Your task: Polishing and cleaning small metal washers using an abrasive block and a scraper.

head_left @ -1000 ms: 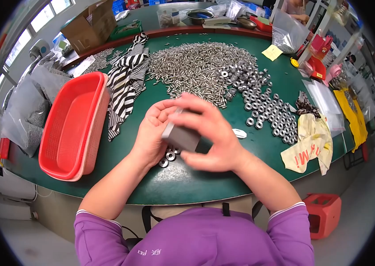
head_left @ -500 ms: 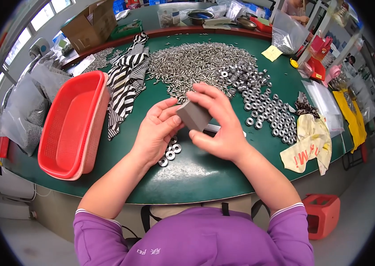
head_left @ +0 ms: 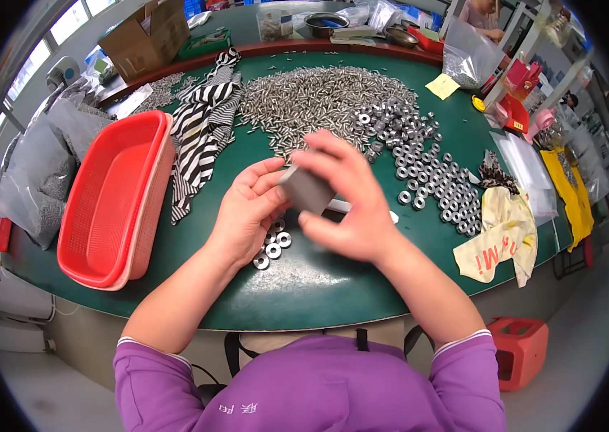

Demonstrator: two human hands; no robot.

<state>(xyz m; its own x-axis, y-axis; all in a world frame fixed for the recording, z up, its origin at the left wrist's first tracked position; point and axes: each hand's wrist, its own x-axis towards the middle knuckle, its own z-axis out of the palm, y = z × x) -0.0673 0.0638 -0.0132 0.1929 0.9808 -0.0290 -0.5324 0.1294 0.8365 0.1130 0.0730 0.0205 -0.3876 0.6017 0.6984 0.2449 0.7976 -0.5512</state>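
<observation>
Right hand (head_left: 351, 205): fingers closed over the top and far side of a small dark grey rectangular block (head_left: 306, 189), held tilted above the desk; the hand is motion-blurred, so the exact grip is hard to read.
Left hand (head_left: 247, 212): palm up and cupped, fingers half curled, touching the block's near-left corner; whether it holds anything in the palm I cannot tell.
Grey block: in the air between both hands, near the middle of the green round-edged desk (head_left: 196, 281), directly above a few loose parts.
Small metal rings (head_left: 272, 248): a short cluster on the desk at 6 o'clock from the block, just beside the left wrist.
Heap of slim silvery pins (head_left: 319, 97): at 12 o'clock from the hands, well apart.
Spread of larger silvery ring-shaped parts (head_left: 427, 173): at 2 o'clock from the hands, near the right hand's knuckles.
Red plastic mesh basket (head_left: 113, 198): at 9 o'clock, close to the desk's left rim.
Black-and-white striped cloth (head_left: 200, 133): at 11 o'clock, between basket and pins.
Yellow-white crumpled cloth (head_left: 502, 237): at 3 o'clock, at the desk's edge.
Risk, slip: the block is pinched at a tilt while moving fast; a loosened grip would likely drop it onto the rings below and scatter them.
Risk, sweep: the left forearm lies just beside the ring cluster; a sideways pull could push rings toward the near edge and off the desk.
Risk, mixing: a wide right-hand swing toward 2 o'clock could knock the ring spread into the pins.
</observation>
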